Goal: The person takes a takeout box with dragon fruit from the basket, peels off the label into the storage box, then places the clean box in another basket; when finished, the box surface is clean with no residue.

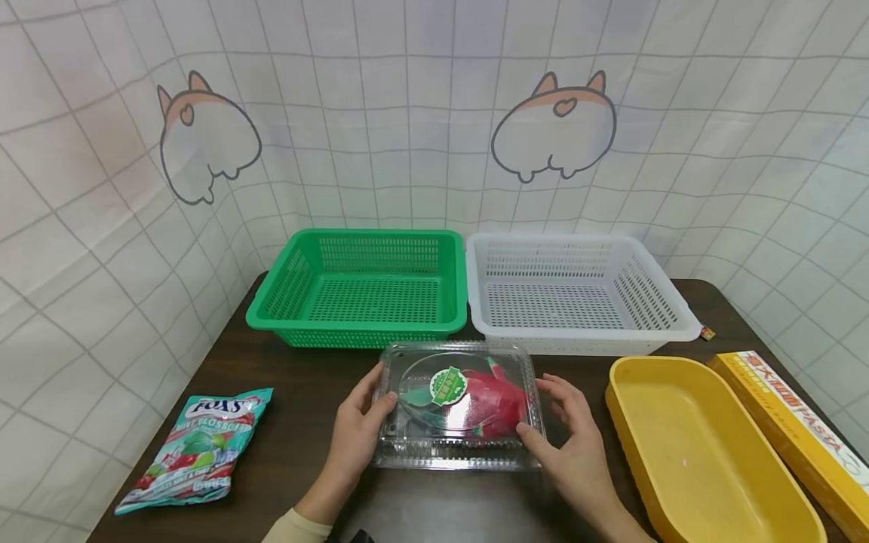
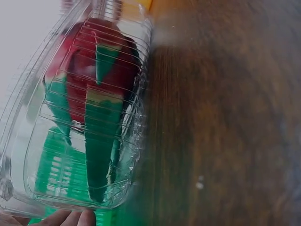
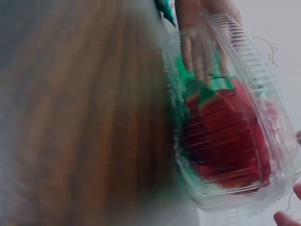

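Observation:
A clear plastic clamshell box (image 1: 421, 445) with a round green label (image 1: 448, 385) lies on the dark table, its lid down. Inside is a red fruit (image 1: 498, 403) with green pointed leaves, like a dragon fruit. My left hand (image 1: 356, 430) grips the box's left side, thumb on the lid's edge and fingers along the side wall. At the opposite side, my right hand (image 1: 577, 445) holds it with the thumb at the near right corner and curled fingers by the side. In the right wrist view, the left hand's fingers (image 3: 197, 54) show through the clear plastic.
Behind the box stand a green basket (image 1: 366, 335) and a white basket (image 1: 584, 343). A yellow tray (image 1: 699, 452) and a pasta box (image 1: 801, 430) lie at the right. A Fox's candy bag (image 1: 200, 445) is at the left. A grid-patterned curtain (image 1: 428, 113) surrounds the table.

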Demonstrator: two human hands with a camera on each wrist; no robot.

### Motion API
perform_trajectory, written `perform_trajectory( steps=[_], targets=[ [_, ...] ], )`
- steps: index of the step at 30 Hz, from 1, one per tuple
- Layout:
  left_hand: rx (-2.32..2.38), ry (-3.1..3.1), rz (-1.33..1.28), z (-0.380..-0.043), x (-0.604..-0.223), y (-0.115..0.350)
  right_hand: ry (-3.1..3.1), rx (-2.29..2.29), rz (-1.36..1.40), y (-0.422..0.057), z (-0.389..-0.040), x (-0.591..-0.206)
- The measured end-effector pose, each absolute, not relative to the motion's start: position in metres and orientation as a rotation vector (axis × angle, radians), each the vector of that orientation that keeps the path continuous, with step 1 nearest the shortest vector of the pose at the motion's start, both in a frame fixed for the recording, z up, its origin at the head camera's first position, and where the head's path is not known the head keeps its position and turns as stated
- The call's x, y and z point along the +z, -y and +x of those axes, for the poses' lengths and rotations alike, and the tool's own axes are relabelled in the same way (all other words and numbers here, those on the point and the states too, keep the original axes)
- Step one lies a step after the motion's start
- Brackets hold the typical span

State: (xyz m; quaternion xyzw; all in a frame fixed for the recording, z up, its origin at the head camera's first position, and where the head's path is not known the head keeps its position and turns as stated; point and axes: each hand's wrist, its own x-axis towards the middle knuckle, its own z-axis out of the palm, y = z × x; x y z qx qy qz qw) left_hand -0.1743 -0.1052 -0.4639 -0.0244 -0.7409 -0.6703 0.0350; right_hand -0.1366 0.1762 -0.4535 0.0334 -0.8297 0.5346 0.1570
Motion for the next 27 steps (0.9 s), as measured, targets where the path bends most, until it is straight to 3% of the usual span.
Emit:
perform_trajectory(
  steps=[15, 27],
  targets=[
    [-1.983, 2.264, -0.038, -0.173, -0.464, 0.106, 2.427, 1.016, 0.607, -0.152, -0.167, -0.42],
    [-2.018, 2.281, -0.029, -0.174, -0.465, 0.103, 2.641, 0.927, 0.697, -0.133, -0.185, -0.406]
  ],
)
